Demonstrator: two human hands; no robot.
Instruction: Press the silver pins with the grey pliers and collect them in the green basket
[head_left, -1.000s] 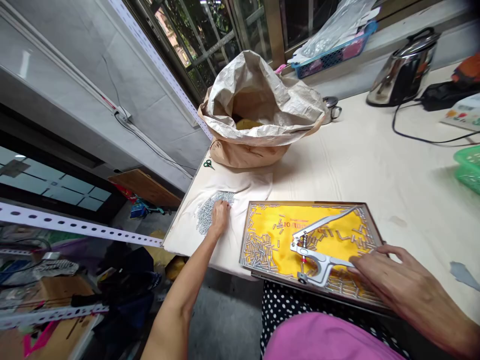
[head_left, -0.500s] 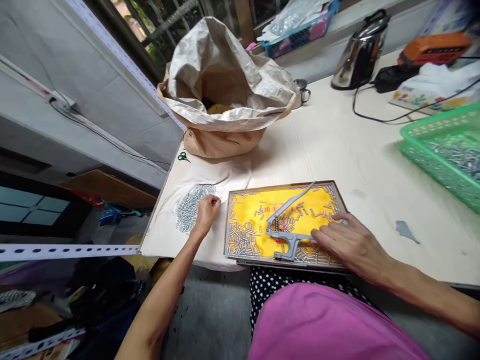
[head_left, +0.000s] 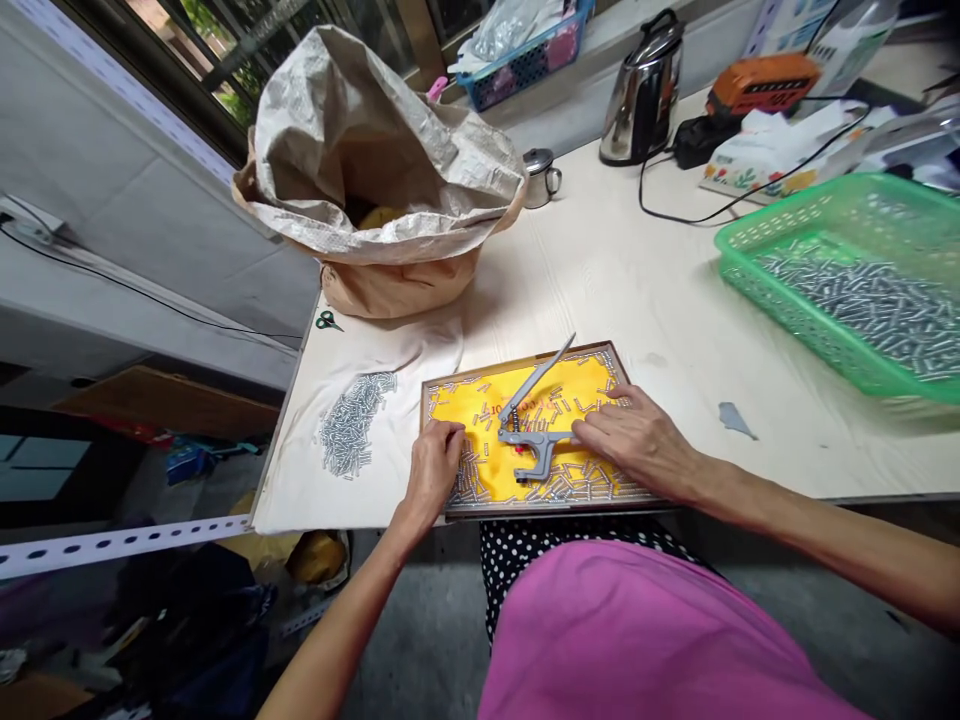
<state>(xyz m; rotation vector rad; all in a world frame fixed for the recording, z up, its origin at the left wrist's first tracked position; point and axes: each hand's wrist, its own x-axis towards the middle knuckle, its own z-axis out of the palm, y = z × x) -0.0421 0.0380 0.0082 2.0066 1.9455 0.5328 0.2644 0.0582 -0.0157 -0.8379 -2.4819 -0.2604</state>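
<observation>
Now the right hand (head_left: pixel 636 440) grips pliers (head_left: pixel 534 440); whether the left hand (head_left: pixel 433 462) pinches anything is unclear.

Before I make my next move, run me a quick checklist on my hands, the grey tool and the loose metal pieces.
1. Right hand on the grey tool: ok, the fingers are at its handle end.
2. Tool's handles spread: ok, the long lever angles up and away.
3. Left hand holding a piece: cannot tell; it is at the left side of the tray, fingertips closed together.
4. Pile of metal pieces apart from the tray: ok, pale cloth shows between.
5. Pieces in the tray lined up: not ok, many lie scattered.
6. Green basket away from the right hand: ok.
</observation>
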